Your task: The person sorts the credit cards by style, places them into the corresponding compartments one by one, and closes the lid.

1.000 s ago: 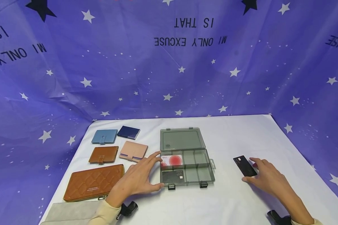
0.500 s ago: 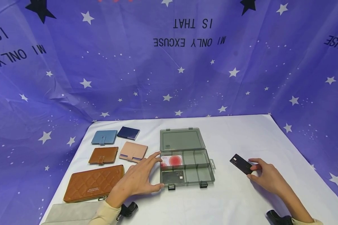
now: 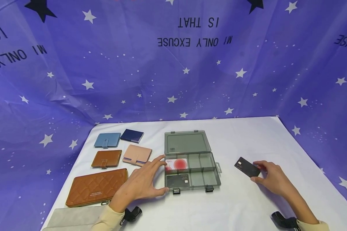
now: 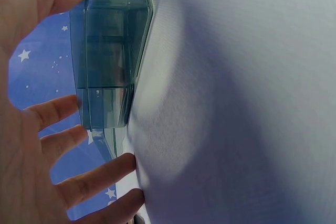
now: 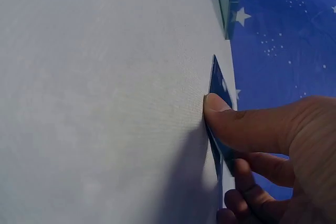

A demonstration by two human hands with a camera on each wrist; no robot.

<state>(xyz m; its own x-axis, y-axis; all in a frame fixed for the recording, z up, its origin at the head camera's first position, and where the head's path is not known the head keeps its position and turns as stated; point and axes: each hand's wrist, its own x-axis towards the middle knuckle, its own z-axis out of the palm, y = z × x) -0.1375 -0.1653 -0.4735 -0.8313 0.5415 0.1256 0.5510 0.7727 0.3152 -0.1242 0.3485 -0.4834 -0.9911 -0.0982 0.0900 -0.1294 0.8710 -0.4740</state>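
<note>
My right hand (image 3: 273,178) pinches a black VIP card (image 3: 246,166) between thumb and fingers, right of the box. In the right wrist view the thumb lies over the near face of the card (image 5: 219,90), close over the white cloth. My left hand (image 3: 141,184) spreads its fingers along the left side of a grey-green clear plastic box (image 3: 188,146), its thumb at the front left corner. The lid is tipped back. A red-and-white card (image 3: 176,164) lies in the back left compartment, another black VIP card (image 3: 177,181) in the front left one. The left wrist view shows the box wall (image 4: 107,61) between thumb and fingers.
Left of the box lie a blue wallet (image 3: 107,140), a navy card holder (image 3: 132,135), a brown wallet (image 3: 106,158) and a pink wallet (image 3: 137,154). A large quilted brown wallet (image 3: 96,187) sits nearer, with a grey flat item (image 3: 75,216) at the front left.
My right hand has shifted its hold on the black card, which has turned and moved slightly left, its far end pointing more toward the box. My left hand stays at the box.
</note>
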